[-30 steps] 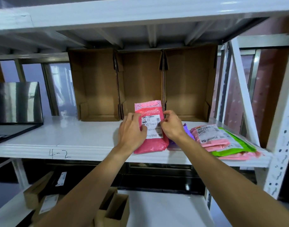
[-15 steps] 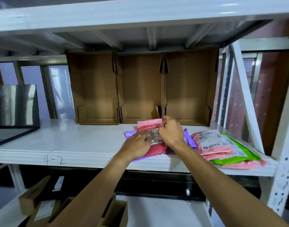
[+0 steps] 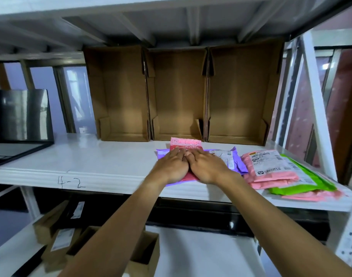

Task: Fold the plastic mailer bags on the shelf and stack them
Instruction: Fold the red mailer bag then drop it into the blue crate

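One shelf: big and white, and it holds all the bags. We see "4-2" written on its front edge.
Three boxes: brown card, standing in a row at the back of the shelf, with their open sides facing us. They stand behind the bags, so we think the front strip is kept for folding.
Some pink bags and one green bag: they lie on top of each other at the right end of the shelf. We cannot tell if they are done or waiting.
One purple bag: it lies flat near the front edge, just beside the pink bags. We think it is the bottom of the stack.
One red bag: it sits on the purple bag. Its dotted pink end pokes out past the fingertips, toward the boxes.
Person's left hand: flat, palm down, fingers straight and close together, pressing on the left half of the red bag.
Person's right hand: flat the same way on the right half, touching the left hand. We think both push down to squeeze out air, so the slippery bag stays folded.
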`<action>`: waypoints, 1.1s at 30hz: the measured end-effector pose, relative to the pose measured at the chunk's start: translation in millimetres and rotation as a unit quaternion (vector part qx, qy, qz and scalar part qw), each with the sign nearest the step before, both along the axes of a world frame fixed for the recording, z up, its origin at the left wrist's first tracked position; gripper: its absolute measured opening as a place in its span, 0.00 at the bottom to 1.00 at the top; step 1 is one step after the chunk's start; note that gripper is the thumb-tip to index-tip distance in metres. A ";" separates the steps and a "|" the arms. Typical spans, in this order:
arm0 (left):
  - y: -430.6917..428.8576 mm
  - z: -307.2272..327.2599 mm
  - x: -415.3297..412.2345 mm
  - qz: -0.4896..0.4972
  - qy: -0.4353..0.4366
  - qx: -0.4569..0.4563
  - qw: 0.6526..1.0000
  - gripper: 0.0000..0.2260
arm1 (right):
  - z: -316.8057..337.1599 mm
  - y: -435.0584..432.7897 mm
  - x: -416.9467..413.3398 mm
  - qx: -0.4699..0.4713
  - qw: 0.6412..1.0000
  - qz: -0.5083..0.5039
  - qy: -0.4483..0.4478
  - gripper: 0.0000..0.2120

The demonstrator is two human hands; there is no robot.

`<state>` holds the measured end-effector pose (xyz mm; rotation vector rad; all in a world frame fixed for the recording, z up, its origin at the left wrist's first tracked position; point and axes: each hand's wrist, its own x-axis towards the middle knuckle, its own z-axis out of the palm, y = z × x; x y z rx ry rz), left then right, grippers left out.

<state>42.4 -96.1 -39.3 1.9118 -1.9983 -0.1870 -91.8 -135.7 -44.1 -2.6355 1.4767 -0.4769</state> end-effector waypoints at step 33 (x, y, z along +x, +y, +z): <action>-16.1 -4.1 4.6 0.073 -0.016 0.049 0.996 0.33 | 0.1 -0.7 -0.7 0.017 0.996 -0.056 0.065 0.29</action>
